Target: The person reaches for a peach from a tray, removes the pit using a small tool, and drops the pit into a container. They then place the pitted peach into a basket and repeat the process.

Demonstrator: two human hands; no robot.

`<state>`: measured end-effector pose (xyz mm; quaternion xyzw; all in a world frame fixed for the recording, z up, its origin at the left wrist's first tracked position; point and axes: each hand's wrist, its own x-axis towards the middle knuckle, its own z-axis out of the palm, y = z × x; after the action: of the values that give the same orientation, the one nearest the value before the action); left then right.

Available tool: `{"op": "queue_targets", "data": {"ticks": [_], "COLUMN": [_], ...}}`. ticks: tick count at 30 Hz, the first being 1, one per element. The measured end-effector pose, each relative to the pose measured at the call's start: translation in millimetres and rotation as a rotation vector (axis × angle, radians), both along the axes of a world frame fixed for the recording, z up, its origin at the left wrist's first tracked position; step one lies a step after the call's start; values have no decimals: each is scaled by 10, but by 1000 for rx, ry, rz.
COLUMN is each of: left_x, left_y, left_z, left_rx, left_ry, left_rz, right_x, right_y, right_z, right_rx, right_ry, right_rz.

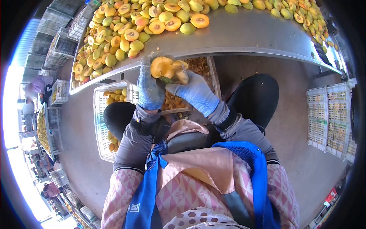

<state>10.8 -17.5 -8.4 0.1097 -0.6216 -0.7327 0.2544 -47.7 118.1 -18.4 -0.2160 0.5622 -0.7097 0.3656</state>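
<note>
In front of my knees, above a crate of scraps, both my gloved hands come together. My left hand (149, 86) is closed around a peeled-looking orange peach half (162, 67), its fingers upright along the fruit's left side. My right hand (196, 91) is bent in from the right, its stained fingertips curled at the fruit's edge. Whatever those fingers grip is hidden. A small dark green sliver shows between the hands below the fruit, too small to name. Beyond them, many cut peaches (129, 35) are heaped on a metal table (236, 32), some with pits showing.
Below the table edge stands a crate of brown scraps (213, 78). A white basket (100, 126) with peach pieces is by my left knee. White crates (328, 118) stand at right; stacked crates (61, 44) at left. Other people work at far left.
</note>
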Motion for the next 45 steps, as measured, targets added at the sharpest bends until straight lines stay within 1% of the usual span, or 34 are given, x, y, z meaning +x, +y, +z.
{"op": "queue_targets", "data": {"ticks": [2,4,5,7,10,11,12,13,14,15,16,17,18,19,20,21,22,25,28,30,31,32,33,34,36,37,38,39,40,41,42,43,44,45], "left_x": [3,-7,3,85,181,236,289,344,497,654,864,1133,1373,1626,1917,2204,2430,2961,3631,3943,3907,3857,3685,3473,2929,2597,2267,1981,1756,1562,1302,1108,930,757], "left_y": [11,6,-6,-57,-229,-338,-462,-584,-715,-843,-1035,-1173,-1254,-1390,-1694,-1999,-2094,-2215,-2580,-2753,-2792,-2799,-2755,-2710,-2544,-2282,-2051,-1847,-1706,-1618,-1386,-1277,-1031,-928], "left_z": [51,90,116,220,150,106,120,134,172,212,273,366,606,801,723,645,678,584,12,-295,-336,-373,-318,-222,59,257,435,567,634,644,685,572,659,660], "left_rx": [73,218,289,212,186,73,225,380,149,-73,-422,-683,-945,-1028,-634,-238,-212,-326,-421,-537,-597,-544,-473,-401,-307,-322,-317,-315,-438,-881,-1035,-1073,-814,-618], "left_ry": [-32,-7,7,13,53,58,65,75,121,171,34,-2,-47,-217,-146,-12,-84,-368,-556,-797,-903,-787,-731,-679,-645,-503,-477,-451,-404,-385,-184,-98,-166,-134], "left_rz": [3,-6,-8,22,110,129,118,117,141,189,338,407,469,542,568,631,746,1059,953,959,944,930,896,858,713,614,529,448,286,89,20,-22,-80,-258], "right_x": [36,81,105,140,172,168,111,15,-47,-63,-68,-62,-29,-54,-86,-84,-76,-62,-85,-71,-30,-36,-44,-46,64,72,68,79,97,117,134,108,29,47], "right_y": [-35,-85,-72,-4,2,9,-14,-70,-106,-95,-105,-115,-118,-129,-140,-169,-182,-203,-265,-316,-341,-337,-336,-340,-378,-391,-413,-416,-401,-396,-381,-346,-305,-285], "right_z": [19,19,53,250,316,352,203,-86,-182,-131,-109,-98,17,-38,-118,-205,-226,-300,-410,-475,-427,-413,-401,-437,-181,-179,-177,-107,19,115,208,123,60,191], "right_rx": [70,146,86,-31,-92,-84,-30,20,60,124,177,193,322,337,354,277,293,327,357,430,500,508,517,457,425,395,357,490,587,635,684,503,329,321], "right_ry": [82,174,52,-188,-189,-223,173,568,781,721,703,731,438,402,366,343,342,385,361,480,558,655,752,866,1015,970,926,961,974,980,990,1143,1307,1087], "right_rz": [-20,-63,-63,-54,-44,-39,-75,-108,-137,-122,-112,-111,-79,-51,-25,-60,-41,2,76,112,137,144,147,151,162,147,135,147,180,206,226,281,328,342]}}
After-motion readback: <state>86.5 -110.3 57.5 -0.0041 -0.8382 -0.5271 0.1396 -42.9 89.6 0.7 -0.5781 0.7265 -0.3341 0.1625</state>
